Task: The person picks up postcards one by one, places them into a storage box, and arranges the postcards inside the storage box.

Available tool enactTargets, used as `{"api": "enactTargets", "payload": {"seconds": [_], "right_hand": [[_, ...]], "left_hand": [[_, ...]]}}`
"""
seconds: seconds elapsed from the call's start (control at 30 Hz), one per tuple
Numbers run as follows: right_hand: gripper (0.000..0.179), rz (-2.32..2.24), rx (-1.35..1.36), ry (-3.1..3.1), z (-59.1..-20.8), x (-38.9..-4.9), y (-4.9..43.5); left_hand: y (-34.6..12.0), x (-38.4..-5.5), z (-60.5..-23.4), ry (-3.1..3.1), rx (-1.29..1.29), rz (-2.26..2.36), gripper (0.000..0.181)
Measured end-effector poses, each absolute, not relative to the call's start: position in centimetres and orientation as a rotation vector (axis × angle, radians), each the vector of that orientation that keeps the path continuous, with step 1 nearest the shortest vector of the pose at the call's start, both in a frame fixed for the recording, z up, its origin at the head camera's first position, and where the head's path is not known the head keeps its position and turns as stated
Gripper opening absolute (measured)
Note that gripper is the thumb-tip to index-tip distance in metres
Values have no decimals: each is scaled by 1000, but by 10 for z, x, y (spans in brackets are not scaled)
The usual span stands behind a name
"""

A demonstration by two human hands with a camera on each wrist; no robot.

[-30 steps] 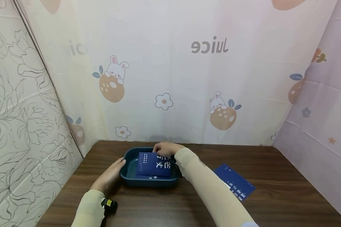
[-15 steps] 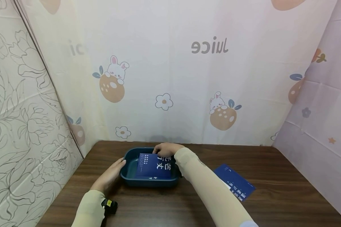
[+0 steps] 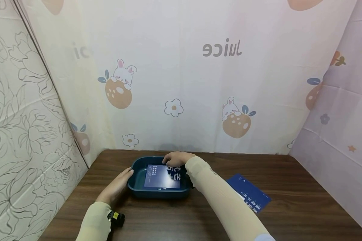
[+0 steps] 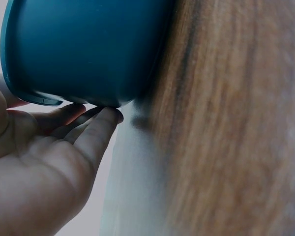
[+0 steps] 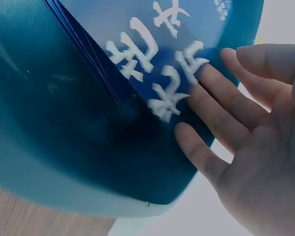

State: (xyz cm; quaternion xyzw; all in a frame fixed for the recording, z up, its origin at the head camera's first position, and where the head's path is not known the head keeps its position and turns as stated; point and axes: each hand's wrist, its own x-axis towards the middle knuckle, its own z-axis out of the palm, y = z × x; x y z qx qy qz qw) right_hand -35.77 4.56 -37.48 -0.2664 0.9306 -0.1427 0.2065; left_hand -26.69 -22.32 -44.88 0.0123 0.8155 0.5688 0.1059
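Observation:
A dark teal plastic basin [image 3: 158, 194] stands on the table. Inside it lies a blue printed card [image 3: 158, 175] with white characters, and the right wrist view shows several thin blue sheets [image 5: 83, 51] stacked at its edge. My left hand [image 3: 116, 185] touches the basin's left outer wall with straight fingers, as the left wrist view shows. Reaching over the far right of the basin, my right hand [image 3: 178, 158] has its relaxed fingers [image 5: 206, 113] against the card's edge; the thumb is apart from it. My right hand and forearm cover part of the card.
Another blue card [image 3: 250, 194] lies on the brown wooden table [image 3: 289, 187], right of the basin and partly behind my right forearm. A patterned curtain [image 3: 175, 77] hangs along the table's back edge.
The card in the basin has shifted slightly down and toward me, and glare now shows on it. My right hand has moved only slightly; the left hand and basin stay put.

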Motion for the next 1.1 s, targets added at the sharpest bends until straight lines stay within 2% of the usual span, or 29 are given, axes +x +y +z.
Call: {"api": "enactTargets", "payload": {"seconds": [0.53, 1.1], "right_hand": [[35, -395, -810, 2600, -371, -352, 55], [36, -601, -798, 2617, -355, -343, 108]], "left_hand": [[-224, -267, -449, 2396, 32, 1672, 70], [-222, -266, -447, 2378, 41, 1688, 68]]}}
